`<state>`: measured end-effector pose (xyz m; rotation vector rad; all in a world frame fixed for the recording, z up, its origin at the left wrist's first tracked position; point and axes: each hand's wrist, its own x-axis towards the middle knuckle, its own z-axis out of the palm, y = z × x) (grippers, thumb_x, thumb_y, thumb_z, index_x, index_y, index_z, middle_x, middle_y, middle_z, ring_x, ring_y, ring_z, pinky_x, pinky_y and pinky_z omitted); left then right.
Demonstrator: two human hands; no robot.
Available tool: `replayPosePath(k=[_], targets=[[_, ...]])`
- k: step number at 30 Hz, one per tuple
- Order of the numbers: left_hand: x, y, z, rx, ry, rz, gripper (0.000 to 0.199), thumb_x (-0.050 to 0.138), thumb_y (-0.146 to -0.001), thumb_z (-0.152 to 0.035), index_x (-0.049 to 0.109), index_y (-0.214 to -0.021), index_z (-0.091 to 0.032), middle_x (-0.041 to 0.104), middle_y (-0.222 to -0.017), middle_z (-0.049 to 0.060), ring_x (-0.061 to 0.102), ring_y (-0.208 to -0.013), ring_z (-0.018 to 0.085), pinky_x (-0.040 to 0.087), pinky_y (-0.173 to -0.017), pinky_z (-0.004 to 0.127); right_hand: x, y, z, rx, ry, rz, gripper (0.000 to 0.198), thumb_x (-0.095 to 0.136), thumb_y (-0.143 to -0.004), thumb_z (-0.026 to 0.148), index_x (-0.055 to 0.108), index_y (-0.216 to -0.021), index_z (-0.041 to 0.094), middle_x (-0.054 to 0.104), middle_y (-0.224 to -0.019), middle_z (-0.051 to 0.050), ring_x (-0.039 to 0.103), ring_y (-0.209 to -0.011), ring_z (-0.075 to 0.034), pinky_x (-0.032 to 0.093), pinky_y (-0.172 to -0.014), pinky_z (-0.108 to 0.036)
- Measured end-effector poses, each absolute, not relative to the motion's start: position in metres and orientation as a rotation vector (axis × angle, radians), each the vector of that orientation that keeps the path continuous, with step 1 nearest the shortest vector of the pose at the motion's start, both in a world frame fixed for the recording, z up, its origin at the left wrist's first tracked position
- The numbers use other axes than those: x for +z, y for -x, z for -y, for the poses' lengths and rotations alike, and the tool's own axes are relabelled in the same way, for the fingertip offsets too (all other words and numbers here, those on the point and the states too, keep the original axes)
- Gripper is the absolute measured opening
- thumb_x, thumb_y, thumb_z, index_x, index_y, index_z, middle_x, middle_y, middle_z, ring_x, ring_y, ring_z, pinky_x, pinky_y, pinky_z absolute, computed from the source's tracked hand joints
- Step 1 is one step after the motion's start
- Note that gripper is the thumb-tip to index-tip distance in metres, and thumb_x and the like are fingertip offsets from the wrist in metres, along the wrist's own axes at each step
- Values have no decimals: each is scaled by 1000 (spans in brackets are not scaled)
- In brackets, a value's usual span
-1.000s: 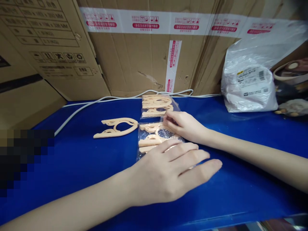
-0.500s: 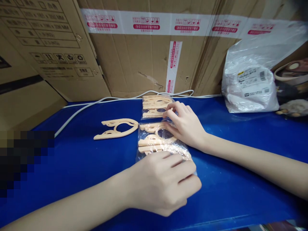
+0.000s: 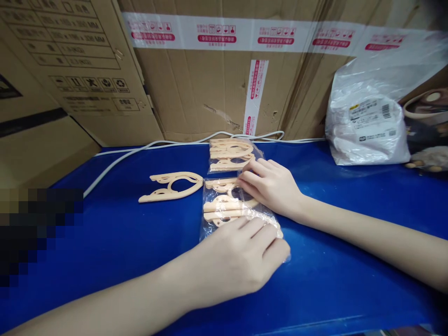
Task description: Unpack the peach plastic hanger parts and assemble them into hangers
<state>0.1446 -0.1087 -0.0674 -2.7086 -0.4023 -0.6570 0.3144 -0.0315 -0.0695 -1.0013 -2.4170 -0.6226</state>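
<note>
A clear plastic bag of beige folding clothes hangers [image 3: 220,205] lies flat on the blue table. My left hand [image 3: 245,256] is curled over its near end, fingertips hidden beneath the knuckles. At the bag's far right edge, my right hand [image 3: 271,186] has thumb and fingers pinched on the plastic. Just beyond lies a second bagged set of folding hangers [image 3: 229,156], close to my right fingertips. One loose folding hanger [image 3: 171,186], outside any bag, rests to the left, its rounded end by the bag's edge.
Cardboard boxes [image 3: 196,93] with printed tape stand along the back and left. A white cable [image 3: 115,165] runs across the back of the blue table [image 3: 336,266]. A white plastic package [image 3: 367,126] sits at the back right, beside a dark item with fluffy trim [image 3: 427,156].
My right hand has drawn back slightly from the far bag onto the near one. My left hand has shifted a little, its fingers curling more over the near end.
</note>
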Motion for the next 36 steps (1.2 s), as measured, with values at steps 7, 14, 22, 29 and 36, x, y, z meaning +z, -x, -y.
replayPosePath(k=[7,14,22,29,36], targets=[[-67,-144,110,-544,2669,334,11,47,-90,-10,54,-84,-16,56,-76,3,53,-70,19,43,-64,32,-67,-316,32,-129,1079,2437,32,41,-99,30,66,-87,15,68,-88,-8,60,-80,-18,43,-71,-30],[-62,-144,113,-568,2668,227,12,47,-91,-12,55,-83,-15,55,-72,3,51,-66,18,39,-57,31,-60,-317,25,436,1194,2229,16,57,-88,27,66,-96,16,71,-83,-3,62,-71,-14,44,-65,-27],[-66,-153,126,-642,2684,107,10,53,-88,-17,54,-78,-16,53,-70,2,46,-59,14,34,-51,28,-54,-310,32,296,1448,2399,48,43,-94,52,61,-66,18,63,-61,-5,53,-55,-16,33,-52,-31],[-54,-164,121,-673,2612,39,13,51,-90,-16,56,-78,-16,54,-68,2,48,-59,14,31,-49,27,-33,-319,37,40,1431,2410,55,35,-97,55,54,-58,20,54,-53,-3,42,-45,-12,24,-48,-31],[-10,-212,36,-501,2429,145,41,23,-97,-4,63,-106,-11,62,-119,11,56,-109,23,43,-82,36,42,-354,-40,-499,1408,2235,69,22,-93,66,49,-56,15,56,-59,-2,55,-66,-11,25,-60,-32]])
